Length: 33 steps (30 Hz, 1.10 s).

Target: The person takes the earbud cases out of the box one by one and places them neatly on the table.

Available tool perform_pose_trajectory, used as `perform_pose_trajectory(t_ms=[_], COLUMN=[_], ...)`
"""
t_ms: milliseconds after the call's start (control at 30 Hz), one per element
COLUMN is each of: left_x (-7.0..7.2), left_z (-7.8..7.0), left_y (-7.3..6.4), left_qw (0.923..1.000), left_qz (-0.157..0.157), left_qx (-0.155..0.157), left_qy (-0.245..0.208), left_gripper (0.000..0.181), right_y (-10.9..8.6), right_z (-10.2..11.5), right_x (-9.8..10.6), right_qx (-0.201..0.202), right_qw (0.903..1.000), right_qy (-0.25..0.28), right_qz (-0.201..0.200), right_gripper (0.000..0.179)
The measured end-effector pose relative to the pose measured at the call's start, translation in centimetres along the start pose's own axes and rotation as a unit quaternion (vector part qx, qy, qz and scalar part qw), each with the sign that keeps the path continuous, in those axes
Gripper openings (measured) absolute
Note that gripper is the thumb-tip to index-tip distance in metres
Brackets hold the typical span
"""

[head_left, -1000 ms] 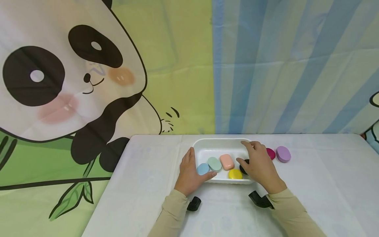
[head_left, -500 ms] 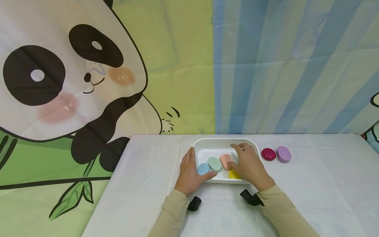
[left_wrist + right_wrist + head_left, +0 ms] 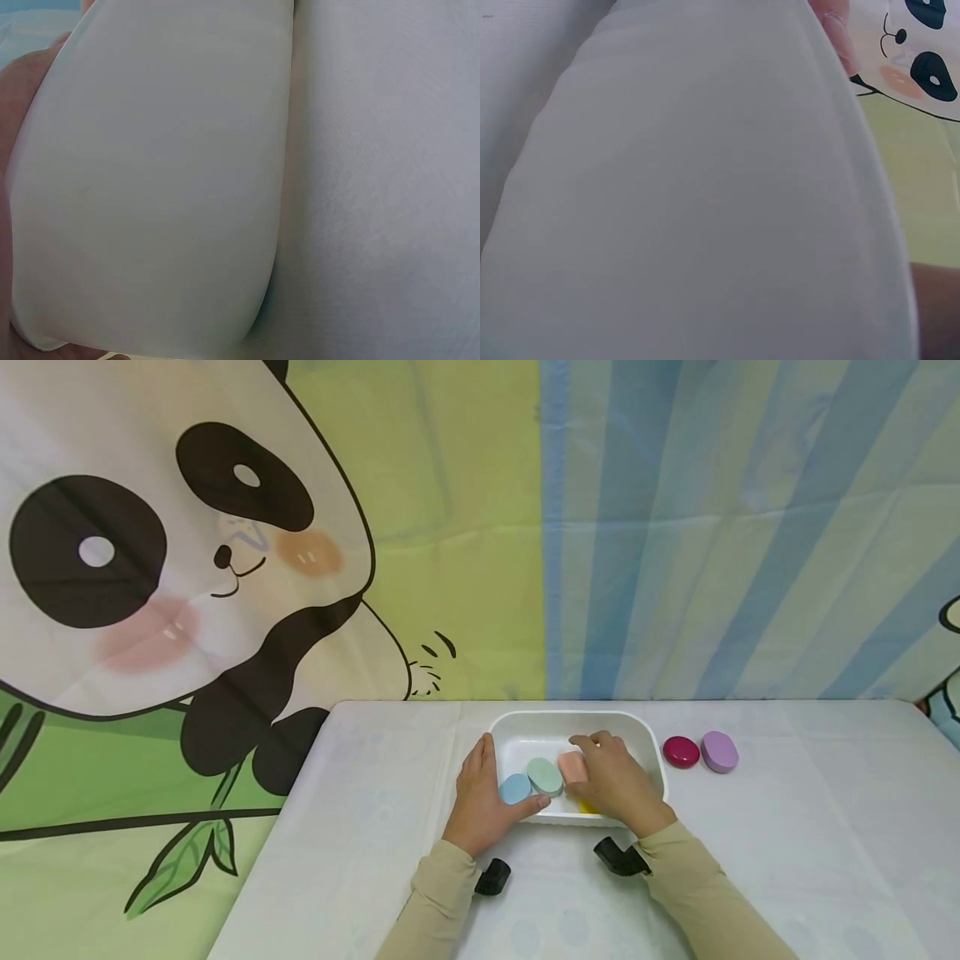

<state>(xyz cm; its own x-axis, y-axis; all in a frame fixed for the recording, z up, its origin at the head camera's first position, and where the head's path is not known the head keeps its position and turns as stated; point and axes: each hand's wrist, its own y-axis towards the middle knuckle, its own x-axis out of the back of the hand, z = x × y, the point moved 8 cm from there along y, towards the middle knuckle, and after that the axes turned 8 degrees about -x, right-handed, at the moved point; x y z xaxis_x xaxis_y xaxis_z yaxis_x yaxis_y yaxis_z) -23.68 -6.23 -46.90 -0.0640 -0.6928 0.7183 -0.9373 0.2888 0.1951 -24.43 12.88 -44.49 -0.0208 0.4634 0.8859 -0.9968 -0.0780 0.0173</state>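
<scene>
A white tray (image 3: 525,724) holds several small, smooth, rounded pieces that look like soap bars. My left hand (image 3: 477,810) grips its near left corner, fingers along the left end and thumb over the front rim. My right hand (image 3: 617,777) reaches down inside, thumb and fingers spread at either end of a peach piece (image 3: 572,767); whether they touch it is hard to tell. Left of it lie a pale green piece (image 3: 544,777) and a light blue piece (image 3: 515,788). The right hand partly covers a yellow piece (image 3: 586,807). Tray walls (image 3: 157,165) fill both wrist views.
On the white-covered table (image 3: 810,827), right of the tray, sit a crimson oval piece (image 3: 681,752) and a purple oval piece (image 3: 720,752). Behind the table hangs a curtain (image 3: 457,543) with a panda print and blue stripes.
My right hand has moved left within the tray, from beside a black piece to the peach piece. The black piece is now hidden under that hand. My left hand stays put.
</scene>
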Motion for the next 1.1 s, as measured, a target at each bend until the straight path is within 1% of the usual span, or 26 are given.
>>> perform_pose_trajectory(t_ms=[100,400,700,833,1100], left_x=[0.0,-0.2,0.0,0.0,0.0], left_z=[0.0,0.1,0.0,0.0,0.1], left_y=[0.0,0.0,-0.1,-0.1,-0.1], left_qw=[1.0,1.0,1.0,1.0,1.0], left_qz=[0.0,0.0,-0.001,-0.002,-0.001], left_qx=[0.0,-0.002,-0.007,-0.007,-0.006], left_qy=[0.001,-0.004,-0.003,-0.003,-0.004], left_gripper=[0.129,0.13,0.129,0.129,0.129], right_y=[0.2,0.6,0.8,0.8,0.8], right_z=[0.1,0.0,-0.1,-0.1,0.0], right_x=[-0.4,-1.6,-1.9,-1.9,-1.3], right_qx=[-0.006,-0.014,-0.017,-0.017,-0.021], right_qw=[0.9999,0.9988,0.9979,0.9979,0.9983], right_qy=[-0.003,-0.031,-0.047,-0.05,-0.052], right_qz=[0.015,0.036,0.04,0.037,0.014], right_gripper=[0.064,0.063,0.062,0.062,0.059])
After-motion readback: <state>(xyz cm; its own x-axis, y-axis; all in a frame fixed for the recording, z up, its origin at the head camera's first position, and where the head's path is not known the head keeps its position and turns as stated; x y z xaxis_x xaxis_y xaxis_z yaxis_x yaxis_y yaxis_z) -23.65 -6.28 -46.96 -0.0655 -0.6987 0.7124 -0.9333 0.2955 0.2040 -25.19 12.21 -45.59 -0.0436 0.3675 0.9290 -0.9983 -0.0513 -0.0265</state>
